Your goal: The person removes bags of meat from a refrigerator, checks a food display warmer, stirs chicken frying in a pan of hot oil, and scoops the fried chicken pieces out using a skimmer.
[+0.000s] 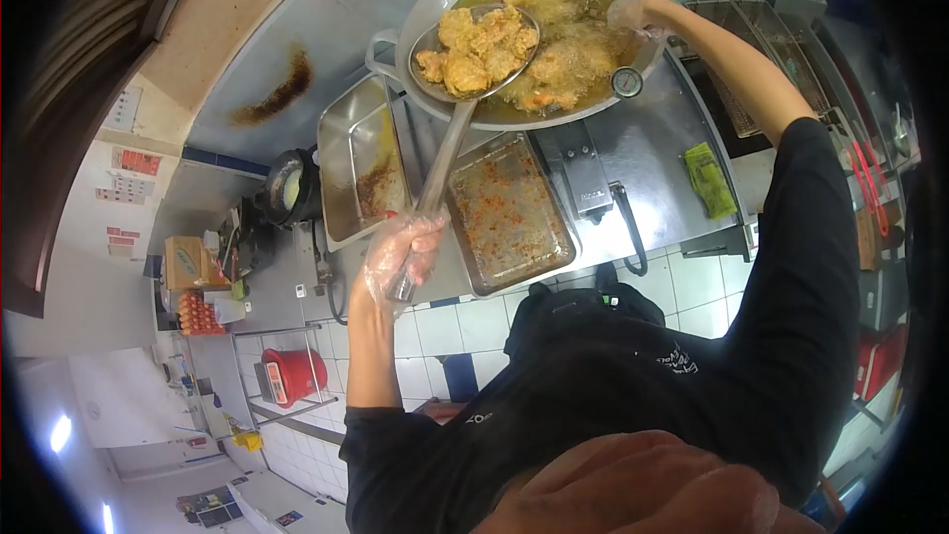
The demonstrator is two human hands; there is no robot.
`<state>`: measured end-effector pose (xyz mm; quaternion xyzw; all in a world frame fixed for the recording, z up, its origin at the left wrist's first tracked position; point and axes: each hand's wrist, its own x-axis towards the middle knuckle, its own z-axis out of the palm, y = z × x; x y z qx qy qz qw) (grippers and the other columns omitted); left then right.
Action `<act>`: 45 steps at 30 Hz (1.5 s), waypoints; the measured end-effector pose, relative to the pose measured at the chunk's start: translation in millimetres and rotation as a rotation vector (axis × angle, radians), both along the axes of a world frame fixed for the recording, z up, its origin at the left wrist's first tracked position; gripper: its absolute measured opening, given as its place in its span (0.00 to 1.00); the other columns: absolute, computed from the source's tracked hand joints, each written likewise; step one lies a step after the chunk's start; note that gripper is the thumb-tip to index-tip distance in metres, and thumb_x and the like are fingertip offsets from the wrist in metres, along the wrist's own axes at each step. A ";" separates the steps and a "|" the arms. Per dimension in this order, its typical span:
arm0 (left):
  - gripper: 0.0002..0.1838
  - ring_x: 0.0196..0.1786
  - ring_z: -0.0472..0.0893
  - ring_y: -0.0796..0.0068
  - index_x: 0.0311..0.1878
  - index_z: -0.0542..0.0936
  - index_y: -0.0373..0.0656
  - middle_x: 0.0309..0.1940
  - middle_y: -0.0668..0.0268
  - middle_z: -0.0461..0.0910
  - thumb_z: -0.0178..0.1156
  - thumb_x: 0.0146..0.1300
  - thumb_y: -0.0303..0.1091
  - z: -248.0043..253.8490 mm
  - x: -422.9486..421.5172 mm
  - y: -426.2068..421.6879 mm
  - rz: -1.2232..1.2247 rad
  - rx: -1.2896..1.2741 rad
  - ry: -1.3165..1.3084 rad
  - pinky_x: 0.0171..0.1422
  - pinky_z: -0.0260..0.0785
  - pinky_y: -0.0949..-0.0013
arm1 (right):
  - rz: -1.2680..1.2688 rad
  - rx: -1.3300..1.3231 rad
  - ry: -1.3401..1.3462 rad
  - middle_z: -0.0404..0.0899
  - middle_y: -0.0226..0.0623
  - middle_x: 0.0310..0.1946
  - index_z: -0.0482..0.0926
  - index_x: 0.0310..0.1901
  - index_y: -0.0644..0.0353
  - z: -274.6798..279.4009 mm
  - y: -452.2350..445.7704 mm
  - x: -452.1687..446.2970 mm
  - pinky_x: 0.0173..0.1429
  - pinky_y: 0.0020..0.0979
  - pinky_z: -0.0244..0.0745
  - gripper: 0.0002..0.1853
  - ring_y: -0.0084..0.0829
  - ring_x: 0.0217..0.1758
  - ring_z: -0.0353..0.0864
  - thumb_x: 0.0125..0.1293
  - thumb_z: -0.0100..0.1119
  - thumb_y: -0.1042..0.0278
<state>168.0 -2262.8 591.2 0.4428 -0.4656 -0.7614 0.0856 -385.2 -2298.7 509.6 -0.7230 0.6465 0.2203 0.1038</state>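
My left hand (400, 252), in a clear plastic glove, is closed round the handle of a metal skimmer (447, 163). Several golden fried pieces (479, 49) fill the skimmer's bowl, which is over the left side of a large wok (435, 104). Bubbling oil and more frying pieces (568, 64) are in the wok. At the wok's right rim is my right hand (638, 15), also gloved, its fingers bunched together; what they hold, if anything, is too small to make out. A dial thermometer (627, 82) sits at the rim below it.
Below the wok lie a deep steel tray (336, 173) and a crumb-strewn shallow tray (509, 213). A green cloth (708, 181) rests on the steel counter, near fryer baskets (781, 54). Farther left are a black pan (289, 188), stacked eggs (201, 312) and a red container (297, 376).
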 end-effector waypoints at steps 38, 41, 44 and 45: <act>0.16 0.13 0.66 0.82 0.56 0.75 0.36 0.20 0.76 0.68 0.63 0.71 0.34 -1.2 1.6 -0.7 -0.039 -0.045 -0.116 0.15 0.60 0.74 | -0.949 -0.267 -1.186 0.60 0.18 0.13 0.69 0.30 0.51 21.9 52.5 -24.5 0.12 0.23 0.50 0.16 0.14 0.10 0.55 0.78 0.49 0.55; 0.16 0.14 0.66 0.84 0.55 0.76 0.37 0.20 0.77 0.68 0.63 0.72 0.36 -13.1 -11.9 -16.2 -0.089 -0.048 -0.107 0.15 0.61 0.75 | -0.915 -0.266 -1.133 0.59 0.16 0.15 0.70 0.35 0.51 26.4 55.2 -30.7 0.13 0.22 0.50 0.13 0.14 0.10 0.54 0.78 0.49 0.56; 0.15 0.15 0.66 0.85 0.54 0.76 0.39 0.20 0.78 0.68 0.63 0.73 0.39 -28.5 -19.6 -30.2 -0.149 -0.030 -0.061 0.16 0.61 0.76 | -0.920 -0.330 -1.102 0.58 0.18 0.13 0.69 0.30 0.51 41.1 66.4 -13.5 0.12 0.23 0.50 0.17 0.14 0.10 0.55 0.78 0.49 0.53; 0.15 0.15 0.66 0.86 0.54 0.76 0.40 0.21 0.78 0.68 0.63 0.74 0.40 -33.5 -20.4 -32.9 -0.171 -0.010 -0.042 0.16 0.62 0.77 | -0.922 -0.326 -1.098 0.58 0.18 0.13 0.69 0.30 0.51 42.3 66.2 -8.2 0.12 0.23 0.50 0.17 0.14 0.10 0.55 0.78 0.49 0.53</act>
